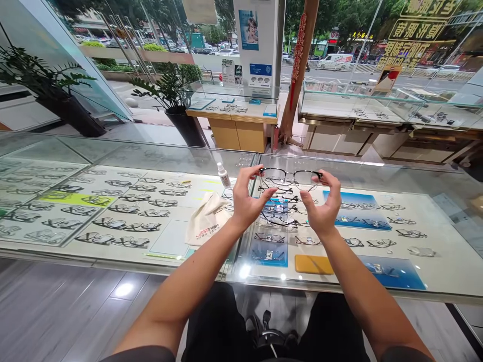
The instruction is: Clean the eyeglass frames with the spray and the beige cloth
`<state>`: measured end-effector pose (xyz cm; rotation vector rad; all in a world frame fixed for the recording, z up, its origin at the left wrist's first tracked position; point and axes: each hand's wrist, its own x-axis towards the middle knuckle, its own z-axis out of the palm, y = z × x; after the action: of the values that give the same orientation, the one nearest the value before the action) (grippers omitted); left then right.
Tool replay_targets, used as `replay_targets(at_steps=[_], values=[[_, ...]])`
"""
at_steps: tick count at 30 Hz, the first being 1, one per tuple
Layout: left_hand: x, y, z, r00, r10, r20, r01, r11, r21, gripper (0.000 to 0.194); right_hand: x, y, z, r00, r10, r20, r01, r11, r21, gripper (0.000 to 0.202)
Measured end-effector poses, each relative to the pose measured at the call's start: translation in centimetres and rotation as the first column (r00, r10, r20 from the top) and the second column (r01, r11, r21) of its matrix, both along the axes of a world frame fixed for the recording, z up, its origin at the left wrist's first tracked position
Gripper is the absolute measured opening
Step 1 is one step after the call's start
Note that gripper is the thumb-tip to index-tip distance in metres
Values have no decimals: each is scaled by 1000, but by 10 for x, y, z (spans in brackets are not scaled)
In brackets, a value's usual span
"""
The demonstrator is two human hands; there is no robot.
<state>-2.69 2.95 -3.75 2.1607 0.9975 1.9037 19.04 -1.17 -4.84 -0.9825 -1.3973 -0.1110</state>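
Observation:
A pair of eyeglasses [290,177] with a dark upper rim is held up above the glass display counter [279,282]. My left hand [249,197] grips its left end with the fingers, the thumb stretched out below. At the right end, my right hand [323,201] holds the frame by the fingers, its thumb also extended and apart from the lens. Left of my left hand lies a cream cloth pouch [208,218] with red print. Behind that pouch stands a small white spray bottle [223,175]. A yellow glasses case [314,264] is near the counter's front edge, below my right hand.
Several rows of glasses frames [126,226] lie inside the counter, some on blue cards [402,271]. Beyond it are a smaller display case [234,118], potted plants [184,123], a wooden trunk [302,65] and more showcases [347,113] by the window.

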Motion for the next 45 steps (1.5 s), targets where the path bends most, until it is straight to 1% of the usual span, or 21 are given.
replay_targets(at_steps=[9, 15, 23, 27, 33, 37, 42, 45], values=[[0, 1, -2, 1000, 5, -8, -5, 999, -37, 59, 0, 1, 1, 999, -25, 26, 25, 1000, -2, 60], [1, 2, -3, 1000, -13, 5, 13, 999, -32, 58, 0, 0, 4, 999, -35, 35, 35, 999, 8, 60], [1, 5, -8, 999, -41, 23, 43, 997, -64, 61, 0, 1, 3, 998, -36, 44, 36, 999, 11, 58], [0, 7, -10, 1000, -29, 8, 30, 996, -82, 61, -1, 1, 3, 998, -43, 44, 43, 999, 7, 58], [1, 5, -8, 1000, -18, 1, 18, 996, -88, 60, -1, 1, 4, 999, -19, 27, 19, 999, 35, 58], [2, 3, -6, 1000, -24, 2, 24, 995, -95, 56, -1, 0, 4, 999, -20, 25, 19, 1000, 17, 56], [2, 3, -5, 1000, -19, -5, 19, 996, -82, 56, -2, -1, 5, 999, -32, 33, 31, 999, 12, 55], [1, 3, -4, 999, 30, -16, -30, 999, -15, 57, -2, -1, 5, 999, -19, 31, 19, 1000, -5, 56]])
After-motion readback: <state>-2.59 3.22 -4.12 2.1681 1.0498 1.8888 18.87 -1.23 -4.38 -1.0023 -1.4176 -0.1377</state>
